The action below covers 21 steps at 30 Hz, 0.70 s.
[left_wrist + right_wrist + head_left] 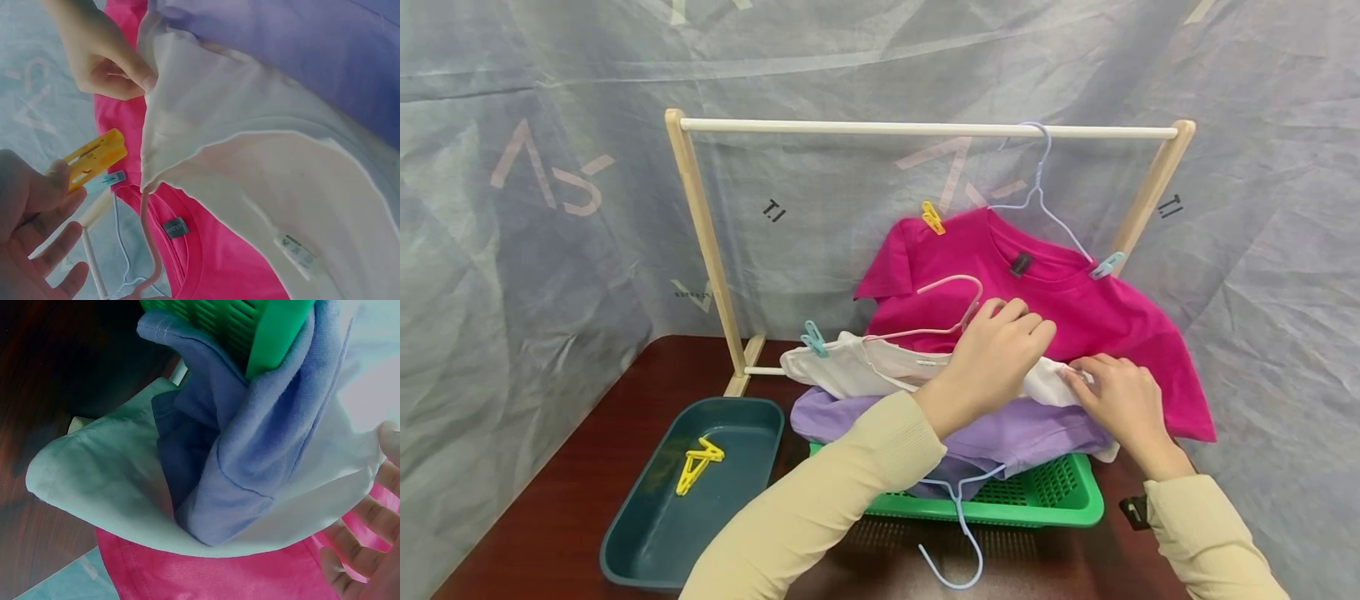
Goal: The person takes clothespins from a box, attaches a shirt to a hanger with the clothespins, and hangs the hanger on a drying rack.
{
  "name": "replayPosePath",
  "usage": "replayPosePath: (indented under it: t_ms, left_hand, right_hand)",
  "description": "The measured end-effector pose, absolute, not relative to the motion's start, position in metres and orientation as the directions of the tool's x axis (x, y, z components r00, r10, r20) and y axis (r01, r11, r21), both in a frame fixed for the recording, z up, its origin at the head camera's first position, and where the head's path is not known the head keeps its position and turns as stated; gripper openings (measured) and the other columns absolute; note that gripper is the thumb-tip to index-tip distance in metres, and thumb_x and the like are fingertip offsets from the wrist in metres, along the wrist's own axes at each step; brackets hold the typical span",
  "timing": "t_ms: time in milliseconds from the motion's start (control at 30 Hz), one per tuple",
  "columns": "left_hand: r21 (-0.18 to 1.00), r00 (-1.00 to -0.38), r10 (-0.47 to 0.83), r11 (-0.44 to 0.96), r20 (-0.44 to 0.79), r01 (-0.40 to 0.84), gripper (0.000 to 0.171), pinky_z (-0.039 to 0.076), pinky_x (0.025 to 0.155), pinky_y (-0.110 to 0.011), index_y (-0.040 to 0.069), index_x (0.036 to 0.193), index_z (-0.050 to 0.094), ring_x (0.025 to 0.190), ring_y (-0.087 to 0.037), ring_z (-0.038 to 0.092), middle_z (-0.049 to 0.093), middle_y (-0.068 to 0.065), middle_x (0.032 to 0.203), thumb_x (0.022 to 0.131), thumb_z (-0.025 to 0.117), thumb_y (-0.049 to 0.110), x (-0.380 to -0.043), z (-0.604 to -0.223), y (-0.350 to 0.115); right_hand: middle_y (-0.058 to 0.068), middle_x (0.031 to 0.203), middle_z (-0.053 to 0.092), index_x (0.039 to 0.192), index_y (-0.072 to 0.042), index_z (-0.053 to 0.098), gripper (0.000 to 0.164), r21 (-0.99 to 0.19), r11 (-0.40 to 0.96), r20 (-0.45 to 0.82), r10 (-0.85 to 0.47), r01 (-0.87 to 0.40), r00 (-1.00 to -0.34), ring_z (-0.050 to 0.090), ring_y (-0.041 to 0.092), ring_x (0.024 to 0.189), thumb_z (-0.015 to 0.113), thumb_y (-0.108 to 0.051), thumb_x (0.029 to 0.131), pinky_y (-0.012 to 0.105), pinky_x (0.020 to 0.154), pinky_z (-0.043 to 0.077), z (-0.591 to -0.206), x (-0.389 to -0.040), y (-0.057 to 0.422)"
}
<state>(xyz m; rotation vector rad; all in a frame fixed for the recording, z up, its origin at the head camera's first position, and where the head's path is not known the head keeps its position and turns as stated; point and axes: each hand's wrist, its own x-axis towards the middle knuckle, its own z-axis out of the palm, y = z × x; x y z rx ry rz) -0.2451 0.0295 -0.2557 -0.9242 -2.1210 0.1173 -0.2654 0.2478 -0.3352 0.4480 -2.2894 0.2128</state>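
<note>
A white shirt [827, 379] lies over a purple garment [835, 417], with a pink hanger [973, 304] inside it. A light blue clothespin [813, 339] clips its left shoulder. My left hand [988, 358] pinches a yellow clothespin [97, 156] between thumb and forefinger, its other fingers spread, close to the shirt's shoulder. My right hand [1120, 400] pinches the shirt's right shoulder edge between thumb and fingers; the right wrist view shows this hand [369, 537] at the cloth's edge. Behind, a magenta shirt [910, 275] hangs on a lavender hanger [1041, 162].
A wooden rack with a white bar [850, 127] stands at the back. Yellow [932, 218] and light blue [1107, 265] clothespins grip the magenta shirt. Under the purple garment is a green basket [1075, 504], a blue hanger [958, 500] hanging forward. A teal tray [625, 517] holds yellow clothespins [700, 462].
</note>
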Motion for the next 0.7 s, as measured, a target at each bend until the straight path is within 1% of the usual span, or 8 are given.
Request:
replayPosePath:
  t_ms: [167, 367, 533, 700]
  left_hand:
    - [-0.373, -0.431, 0.657, 0.728, 0.618, 0.575, 0.013, 0.038, 0.090, -0.029, 0.022, 0.094, 0.057, 0.097, -0.010, 0.051, 0.063, 0.010, 0.092, 0.081, 0.058, 0.021, -0.254, -0.254, 0.038]
    - [-0.384, -0.460, 0.670, 0.725, 0.582, 0.571, 0.017, 0.037, 0.091, -0.031, 0.022, 0.097, 0.057, 0.100, -0.011, 0.049, 0.062, 0.010, 0.095, 0.081, 0.060, 0.026, -0.260, -0.255, 0.045]
    - [-0.399, -0.483, 0.673, 0.730, 0.561, 0.555, 0.016, 0.037, 0.091, -0.031, 0.023, 0.099, 0.056, 0.102, -0.011, 0.049, 0.062, 0.011, 0.097, 0.083, 0.059, 0.027, -0.263, -0.259, 0.048]
    - [-0.398, -0.505, 0.673, 0.734, 0.541, 0.551, 0.018, 0.036, 0.092, -0.031, 0.024, 0.100, 0.056, 0.103, -0.012, 0.048, 0.063, 0.011, 0.099, 0.083, 0.060, 0.029, -0.265, -0.261, 0.049]
  right_hand:
    - [0.011, 0.076, 0.067, 0.084, -0.007, 0.070, 0.022, -0.018, 0.925, 0.726, -0.249, -0.379, -0.641, 0.059, 0.033, 0.061, 0.073, -0.024, 0.072, 0.044, 0.051, 0.042, -0.335, -0.264, 0.249]
    - [0.011, 0.076, 0.067, 0.084, -0.008, 0.070, 0.021, -0.019, 0.924, 0.723, -0.251, -0.381, -0.644, 0.059, 0.032, 0.062, 0.073, -0.024, 0.072, 0.044, 0.051, 0.041, -0.335, -0.265, 0.249]
    - [0.012, 0.079, 0.067, 0.086, -0.008, 0.070, 0.021, -0.036, 0.927, 0.709, -0.240, -0.374, -0.663, 0.059, 0.033, 0.065, 0.073, -0.024, 0.072, 0.045, 0.054, 0.042, -0.335, -0.263, 0.248]
    - [0.011, 0.079, 0.067, 0.085, -0.008, 0.070, 0.021, -0.034, 0.925, 0.714, -0.243, -0.379, -0.657, 0.059, 0.033, 0.064, 0.073, -0.024, 0.072, 0.045, 0.054, 0.042, -0.334, -0.263, 0.248]
